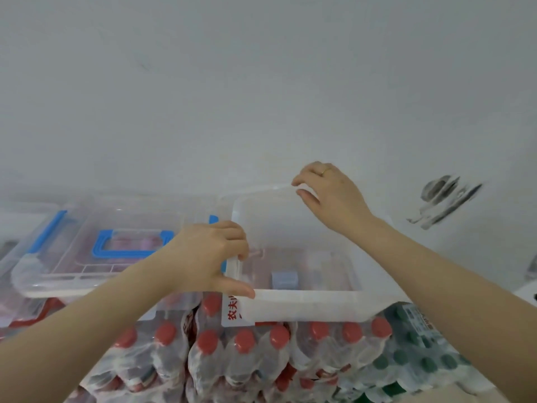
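One bin [305,303] | left hand [209,254] grips corner | right hand [328,190] pinches rim

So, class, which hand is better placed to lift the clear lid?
Right. The right hand pinches the far edge of the lid between fingertips and thumb. The left hand grips the near-left corner of the box, better suited to steadying it on the bottle packs.

Left hand [209,257] and right hand [331,193] on clear box [305,305] atop bottle packs [247,353]
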A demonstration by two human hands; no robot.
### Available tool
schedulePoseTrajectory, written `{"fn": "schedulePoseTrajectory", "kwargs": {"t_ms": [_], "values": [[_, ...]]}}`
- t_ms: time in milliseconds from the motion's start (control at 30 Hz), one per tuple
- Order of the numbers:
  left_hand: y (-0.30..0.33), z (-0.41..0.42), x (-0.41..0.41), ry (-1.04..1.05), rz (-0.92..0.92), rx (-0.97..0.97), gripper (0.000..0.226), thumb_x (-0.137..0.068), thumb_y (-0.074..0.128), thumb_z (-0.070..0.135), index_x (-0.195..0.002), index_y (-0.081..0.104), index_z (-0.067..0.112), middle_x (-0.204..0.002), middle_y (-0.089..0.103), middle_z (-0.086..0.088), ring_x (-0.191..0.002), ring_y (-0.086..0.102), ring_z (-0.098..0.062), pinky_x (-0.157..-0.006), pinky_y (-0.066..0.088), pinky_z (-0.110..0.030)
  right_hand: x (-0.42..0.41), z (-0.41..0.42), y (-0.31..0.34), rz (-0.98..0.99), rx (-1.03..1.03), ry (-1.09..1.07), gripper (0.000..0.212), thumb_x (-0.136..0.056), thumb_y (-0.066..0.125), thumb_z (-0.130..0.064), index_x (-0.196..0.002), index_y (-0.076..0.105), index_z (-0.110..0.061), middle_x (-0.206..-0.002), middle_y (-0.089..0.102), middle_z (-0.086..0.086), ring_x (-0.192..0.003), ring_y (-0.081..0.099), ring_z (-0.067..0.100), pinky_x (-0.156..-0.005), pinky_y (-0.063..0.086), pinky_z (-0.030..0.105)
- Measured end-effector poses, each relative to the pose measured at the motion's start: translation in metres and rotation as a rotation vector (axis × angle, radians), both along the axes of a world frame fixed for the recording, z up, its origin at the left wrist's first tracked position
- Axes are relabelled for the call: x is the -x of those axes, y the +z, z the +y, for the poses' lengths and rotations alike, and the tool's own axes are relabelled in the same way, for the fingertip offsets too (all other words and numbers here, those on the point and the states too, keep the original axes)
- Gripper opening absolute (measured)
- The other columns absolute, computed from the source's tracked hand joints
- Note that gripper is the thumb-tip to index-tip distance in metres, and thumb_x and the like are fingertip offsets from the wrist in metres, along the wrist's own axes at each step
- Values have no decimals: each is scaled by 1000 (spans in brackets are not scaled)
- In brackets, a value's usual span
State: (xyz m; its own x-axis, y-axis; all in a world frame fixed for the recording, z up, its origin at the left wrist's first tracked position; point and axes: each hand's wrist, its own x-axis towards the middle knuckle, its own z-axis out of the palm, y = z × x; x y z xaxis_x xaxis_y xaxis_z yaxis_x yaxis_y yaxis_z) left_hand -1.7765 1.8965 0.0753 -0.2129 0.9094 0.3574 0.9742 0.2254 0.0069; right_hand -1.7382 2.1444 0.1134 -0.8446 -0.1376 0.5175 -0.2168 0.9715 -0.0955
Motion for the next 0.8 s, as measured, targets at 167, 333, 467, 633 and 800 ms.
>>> {"fn": "schedulePoseTrajectory", "kwargs": {"t_ms": [167,333,467,633,800], "values": [[4,-7,2,-17,7,49,74,-65,29,87,-86,62,24,-93,66,9,-90,64,-12,-58,54,-24,27,-5,-7,-124,-162,-117,40,-91,51,-12,-131,47,-8,-130,52,14,-120,46,35,-98,35,41],[7,-8,1,84,-144,162,91,-54,22,91,-102,59,23,-117,58,7,-116,51,-11,-82,51,-32,43,-13,-17,-324,-269,-237,37,-99,35,-29,-131,43,-13,-131,50,10,-121,44,29,-98,30,38],[9,-8,-1,131,-192,238,97,-49,20,92,-109,56,25,-125,53,12,-124,43,-7,-92,47,-32,48,-10,-14,-328,-212,-223,28,-98,37,-24,-120,51,-15,-118,57,9,-112,49,28,-91,31,37],[-2,-9,0,132,-145,143,87,-56,29,91,-105,58,24,-121,58,9,-116,53,-11,-80,54,-37,26,2,15,69,-222,-197,25,-90,45,-18,-107,62,-10,-92,64,12,-87,59,33,-77,37,37],[-19,-17,-4,41,27,-163,60,-74,42,77,-99,51,24,-100,64,6,-89,63,-13,-65,57,-35,-34,1,30,360,-359,-238,17,-81,57,-9,-98,62,-12,-81,61,7,-74,57,30,-71,29,31]]}}
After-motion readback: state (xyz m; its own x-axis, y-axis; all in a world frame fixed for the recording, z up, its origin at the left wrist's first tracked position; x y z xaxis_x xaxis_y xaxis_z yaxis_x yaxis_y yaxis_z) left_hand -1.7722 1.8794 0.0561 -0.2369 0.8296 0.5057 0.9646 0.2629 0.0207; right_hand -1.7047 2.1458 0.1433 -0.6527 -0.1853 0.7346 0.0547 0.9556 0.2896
